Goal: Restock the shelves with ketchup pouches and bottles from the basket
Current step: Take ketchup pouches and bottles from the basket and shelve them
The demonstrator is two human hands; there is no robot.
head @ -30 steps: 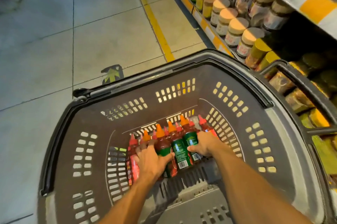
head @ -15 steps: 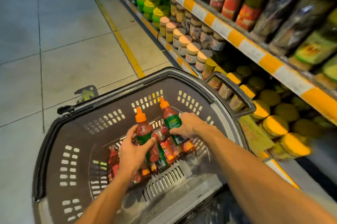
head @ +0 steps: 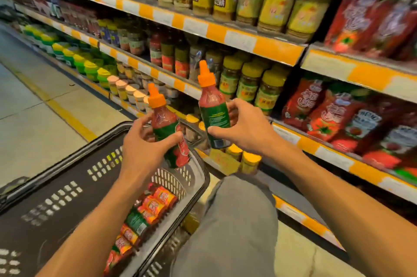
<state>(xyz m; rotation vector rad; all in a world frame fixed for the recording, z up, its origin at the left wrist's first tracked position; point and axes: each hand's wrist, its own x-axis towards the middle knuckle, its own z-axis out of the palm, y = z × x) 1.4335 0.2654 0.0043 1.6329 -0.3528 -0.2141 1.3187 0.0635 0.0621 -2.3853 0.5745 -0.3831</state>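
Head view: both hands are up in front of the shelves (head: 234,35), each with a ketchup bottle. Left hand (head: 144,148) has its fingers wrapped round the lower bottle (head: 167,127), held right above the basket (head: 67,177). Right hand (head: 246,127) grips the taller bottle (head: 212,105), upright, closer to the shelf jars. More pouches (head: 155,204) and bottles lie in the basket by a grey-trousered knee (head: 234,220). Red ketchup pouches (head: 334,116) sit shelved on the right.
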